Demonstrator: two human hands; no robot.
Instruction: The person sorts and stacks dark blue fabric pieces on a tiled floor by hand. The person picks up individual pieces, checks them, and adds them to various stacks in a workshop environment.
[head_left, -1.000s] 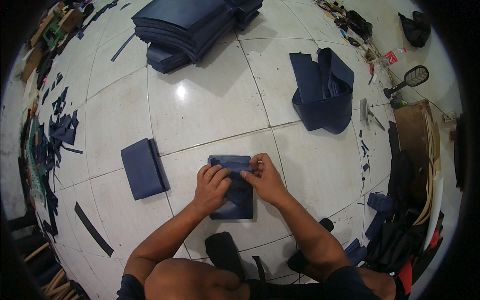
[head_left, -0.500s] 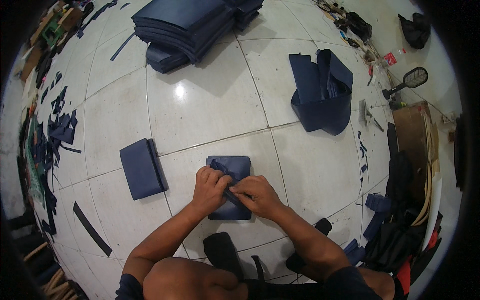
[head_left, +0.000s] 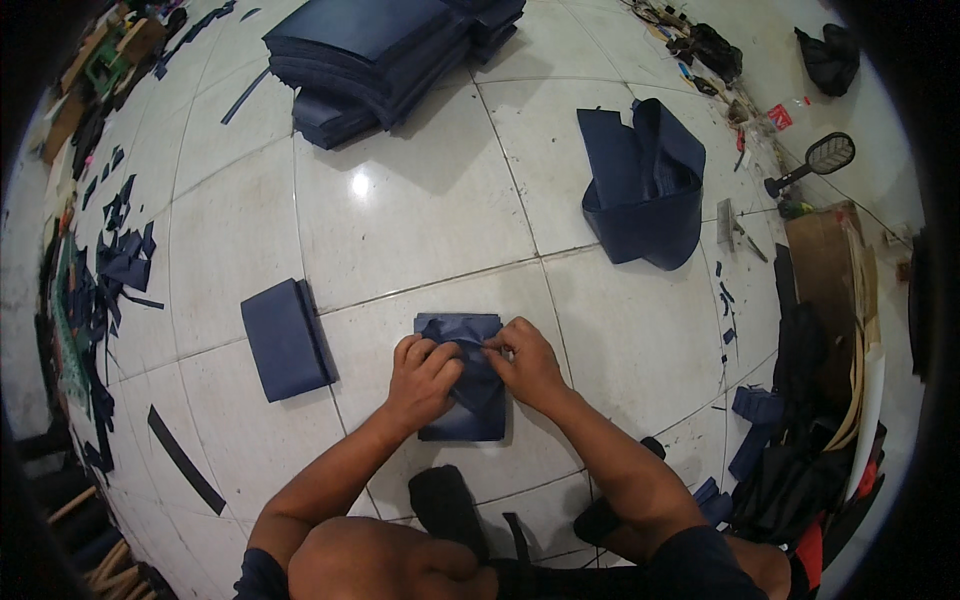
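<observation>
A rectangular stack of dark blue sheets [head_left: 460, 424] lies on the floor in front of me. Across its top runs a crumpled dark blue strip [head_left: 470, 358], which looks like the same material. My left hand [head_left: 424, 378] is closed over the strip at the stack's left side, fingers curled. On the other side my right hand [head_left: 527, 366] pinches the strip near the stack's right edge. How the strip passes under my fingers is hidden. Left of my hands sits another folded dark blue stack [head_left: 284, 342].
A tall pile of blue sheets [head_left: 360, 50] stands at the far side. A loosely coiled blue band [head_left: 645, 205] rests at the far right. Dark scraps [head_left: 128, 260] litter the left floor, with a black strip [head_left: 185, 460] nearer. Cardboard [head_left: 825, 290] leans along the right wall.
My right hand has moved up and to the right, away from the left hand, drawing the strip toward the stack's right edge. My left hand has barely shifted.
</observation>
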